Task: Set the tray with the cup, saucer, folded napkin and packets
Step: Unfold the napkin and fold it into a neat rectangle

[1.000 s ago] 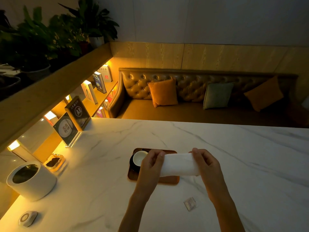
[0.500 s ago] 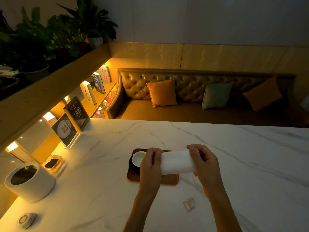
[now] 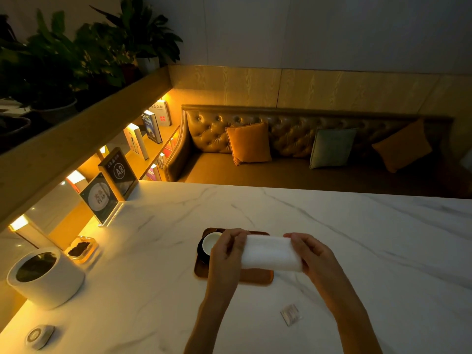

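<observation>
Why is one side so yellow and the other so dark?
Head view: lamps under the left ledge throw yellow light on that end of the table; the plants and far right stay dim; the napkin between left hand and right hand looks slightly blurred.

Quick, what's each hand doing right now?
Left hand: fingers curled round the left end of the folded napkin.
Right hand: fingers curled round the napkin's right end.
</observation>
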Available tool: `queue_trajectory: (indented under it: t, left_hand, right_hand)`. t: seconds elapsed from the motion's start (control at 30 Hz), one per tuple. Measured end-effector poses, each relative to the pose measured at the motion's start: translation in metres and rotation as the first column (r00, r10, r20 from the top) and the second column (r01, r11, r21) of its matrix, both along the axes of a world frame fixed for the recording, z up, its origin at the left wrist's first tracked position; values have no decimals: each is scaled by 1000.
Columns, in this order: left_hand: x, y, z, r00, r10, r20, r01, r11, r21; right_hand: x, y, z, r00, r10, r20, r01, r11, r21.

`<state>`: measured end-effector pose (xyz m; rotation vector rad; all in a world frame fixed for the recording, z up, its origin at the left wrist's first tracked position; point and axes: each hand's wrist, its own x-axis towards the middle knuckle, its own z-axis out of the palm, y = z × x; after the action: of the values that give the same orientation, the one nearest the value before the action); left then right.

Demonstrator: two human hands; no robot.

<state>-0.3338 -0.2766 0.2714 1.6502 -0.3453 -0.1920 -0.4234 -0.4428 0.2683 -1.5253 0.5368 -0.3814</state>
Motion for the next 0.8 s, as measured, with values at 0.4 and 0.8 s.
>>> queue_trajectory:
  t: [0.4,0.8]
  left_hand:
    - [14,18,-15,966,-107,-236,96,994,-55]
    - [31,17,-110,873,-34,-487,114,984,135]
  right_hand:
    - [0,-4,-14,1000,6,-29,-2,991,130]
    - [16,-10,-92,918,97,-385,14,961,277]
